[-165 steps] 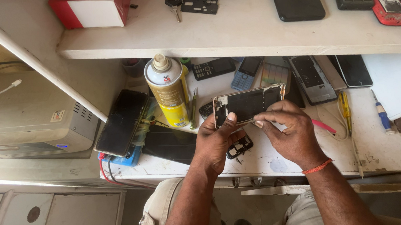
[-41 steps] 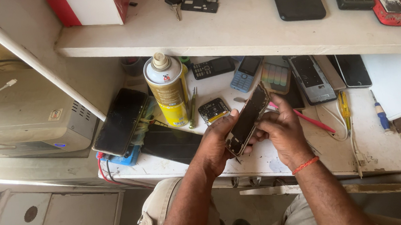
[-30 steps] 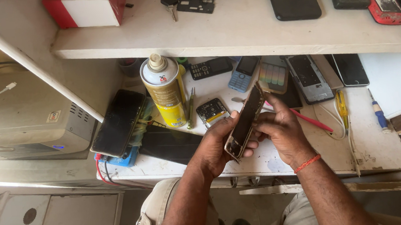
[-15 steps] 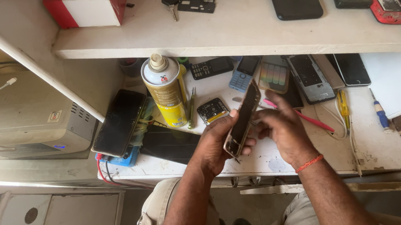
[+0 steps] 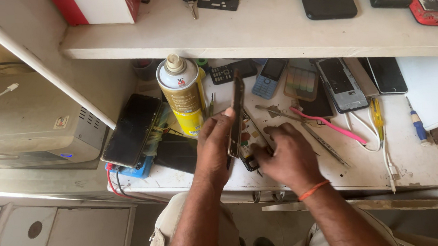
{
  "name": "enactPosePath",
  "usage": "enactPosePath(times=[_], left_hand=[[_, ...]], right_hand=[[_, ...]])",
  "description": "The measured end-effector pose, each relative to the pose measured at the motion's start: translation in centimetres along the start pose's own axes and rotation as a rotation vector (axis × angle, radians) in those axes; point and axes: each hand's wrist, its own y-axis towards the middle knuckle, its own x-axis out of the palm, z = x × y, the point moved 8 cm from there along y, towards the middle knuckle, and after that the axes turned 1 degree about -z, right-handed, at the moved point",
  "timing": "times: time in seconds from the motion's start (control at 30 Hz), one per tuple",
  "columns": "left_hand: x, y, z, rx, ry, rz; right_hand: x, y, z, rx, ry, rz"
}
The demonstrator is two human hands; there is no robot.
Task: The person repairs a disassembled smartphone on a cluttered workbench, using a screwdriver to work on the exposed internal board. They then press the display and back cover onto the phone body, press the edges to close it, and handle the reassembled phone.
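My left hand (image 5: 214,148) grips an opened smartphone (image 5: 237,111), held upright on its edge above the white workbench (image 5: 417,165). My right hand (image 5: 287,157) is just to its right, fingers curled low near the phone's bottom end and over a small dark part (image 5: 250,162) lying on the bench. Whether the right hand holds a tool I cannot tell. A yellow and white spray can (image 5: 182,94) stands directly left of the phone.
A black phone (image 5: 132,129) lies on a blue block at the left. Behind are a keypad phone (image 5: 271,77), a phone frame (image 5: 340,84), tweezers (image 5: 323,140), a pink tool (image 5: 327,124) and screwdrivers (image 5: 377,114). The upper shelf (image 5: 274,26) carries keys, phones and a red box.
The phone has been turned from flat to upright on its edge. My right hand has dropped from its top corner to the bench near its lower end.
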Motion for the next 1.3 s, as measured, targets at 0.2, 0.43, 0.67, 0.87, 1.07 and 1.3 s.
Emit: enactPosePath(times=[0.2, 0.43, 0.67, 0.87, 1.07, 1.3], left_hand=[[-0.9, -0.1, 0.2, -0.018, -0.031, 0.091], [-0.9, 0.1, 0.1, -0.001, -0.150, 0.057], [-0.5, 0.5, 0.0, -0.001, -0.168, 0.019], [-0.3, 0.4, 0.3, -0.005, -0.167, 0.044], [-0.3, 0.3, 0.0, 0.016, -0.111, 0.032], [-0.2, 0.4, -0.5, -0.015, -0.130, 0.013]], right_hand=[[0.8, 0.4, -1.8, 0.036, -0.183, -0.037], [1.3, 0.4, -2.0, 0.038, -0.178, -0.032], [2.2, 1.2, -0.4, 0.212, -0.098, -0.143], [2.6, 1.3, 1.3, 0.363, 0.108, -0.192], [3.3, 2.2, 4.1, 0.309, 0.314, -0.198], [5.3, 1.1, 8.1, 0.581, 0.716, -0.340]])
